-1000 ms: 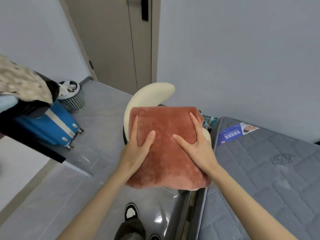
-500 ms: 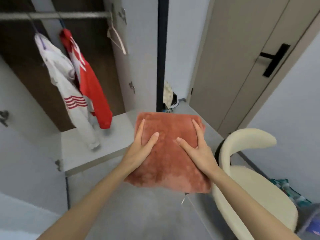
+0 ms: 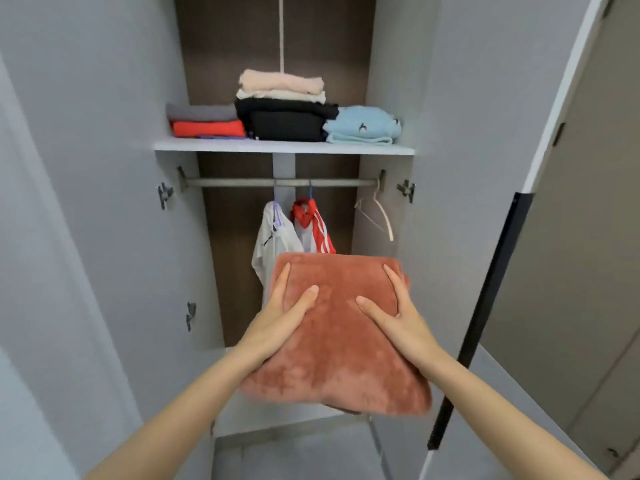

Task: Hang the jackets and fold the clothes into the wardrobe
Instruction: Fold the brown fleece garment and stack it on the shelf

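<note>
Rust folded fleece (image 3: 341, 344), white jacket (image 3: 273, 239) half hidden

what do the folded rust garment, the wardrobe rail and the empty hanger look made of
The folded rust garment looks like plush fleece or velour: matte fuzzy nap, mottled pile marks. The wardrobe rail is probably metal: dull grey round bar in end brackets. The empty hanger is thin, pale cream; plastic or coated wire, unclear.

Soft even indoor light, slight motion blur, wide-angle bowing.
</note>
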A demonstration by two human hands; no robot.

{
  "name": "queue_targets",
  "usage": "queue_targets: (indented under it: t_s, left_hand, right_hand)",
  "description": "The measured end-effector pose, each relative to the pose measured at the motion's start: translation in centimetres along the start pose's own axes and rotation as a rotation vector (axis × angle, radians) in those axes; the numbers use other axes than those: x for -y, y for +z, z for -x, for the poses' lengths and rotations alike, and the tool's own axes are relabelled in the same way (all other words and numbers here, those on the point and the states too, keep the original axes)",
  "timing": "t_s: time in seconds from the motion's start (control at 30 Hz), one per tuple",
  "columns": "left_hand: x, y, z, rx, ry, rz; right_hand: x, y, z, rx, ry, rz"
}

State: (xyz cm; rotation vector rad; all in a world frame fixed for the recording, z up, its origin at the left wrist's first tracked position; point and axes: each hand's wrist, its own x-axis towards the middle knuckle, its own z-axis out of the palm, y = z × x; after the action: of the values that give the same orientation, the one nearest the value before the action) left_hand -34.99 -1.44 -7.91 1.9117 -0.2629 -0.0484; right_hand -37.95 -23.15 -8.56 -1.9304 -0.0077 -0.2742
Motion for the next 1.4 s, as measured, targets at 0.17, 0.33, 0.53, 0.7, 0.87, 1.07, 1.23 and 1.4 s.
queue_targets:
  t_s: [0.17,0.33,0.53,0.7,0.87,1.07,1.23,1.4]
  left_hand:
    - [-4.3,-5.4,-4.2,-0.059,0.08,0.012]
    - [-8.6,-9.1,-10.0,-0.105,0.163,0.017]
    - [-14.6,-11.7,-18.8,-0.153,0.253,0.048]
    - [-19.3,-13.5,-26.2,-0.216,0.325,0.054]
    - [-22.7,-15.7,-32.6,-0.269,0.3,0.021]
    - [-25.6,-15.7,-41.4,-0.313,0.317,0.043]
    - [-28.5,-13.3,-50.0,-0.19,0.371,0.136]
    - [-30.6,-10.4,-58.6,-0.044,0.374,0.25]
  right_hand:
    - [6.0,0.9,-6.5,0.009,-0.106,0.008]
    - [11.3,0.7,-14.1,0.04,-0.22,-0.021]
    - [16.4,-1.5,-24.8,0.064,-0.335,-0.069]
    - [20.6,-3.7,-33.1,0.063,-0.403,-0.074]
    - [23.6,-4.7,-40.4,0.1,-0.426,-0.042]
    - [26.1,-7.4,-49.0,0.076,-0.46,0.111]
    - [26.6,-11.5,-55.0,-0.015,-0.443,0.2]
    - [26.9,-15.5,-60.5,-0.169,-0.394,0.312]
